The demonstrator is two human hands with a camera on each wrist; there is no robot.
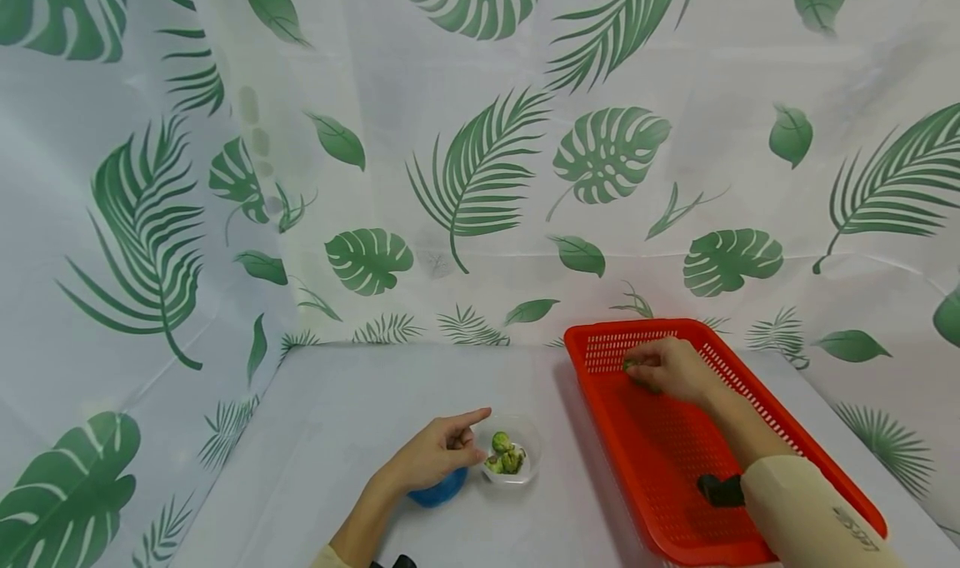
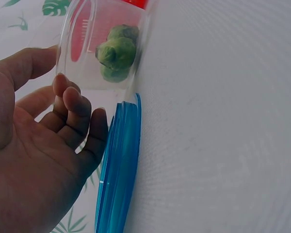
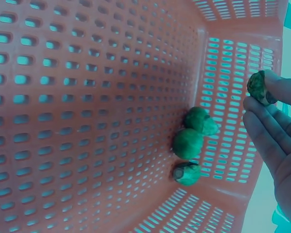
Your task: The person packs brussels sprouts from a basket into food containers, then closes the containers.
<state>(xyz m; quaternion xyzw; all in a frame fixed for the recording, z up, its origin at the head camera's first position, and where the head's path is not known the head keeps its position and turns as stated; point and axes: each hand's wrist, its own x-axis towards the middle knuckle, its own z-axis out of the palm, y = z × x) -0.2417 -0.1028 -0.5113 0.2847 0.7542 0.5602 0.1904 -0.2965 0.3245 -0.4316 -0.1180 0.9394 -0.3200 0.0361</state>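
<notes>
Over the far end of the red plastic basket (image 1: 592,393), my right hand (image 1: 671,370) pinches a Brussels sprout (image 3: 258,88) between thumb and fingers. Below it in the right wrist view, several more sprouts (image 3: 188,143) lie at the basket's end wall. My left hand (image 1: 438,451) is beside a clear plastic container (image 1: 528,460), one finger stretched to its rim and the others loosely bent. Several sprouts (image 2: 117,53) sit inside that container. A blue lid (image 2: 120,170) lies on the table under the left hand, partly hidden by it in the head view.
The white table (image 1: 330,410) is backed by a white sheet (image 1: 487,301) with green leaf prints, which also hangs at both sides. The basket, with perforated walls, takes up the table's right side. Black wrist straps show on both arms.
</notes>
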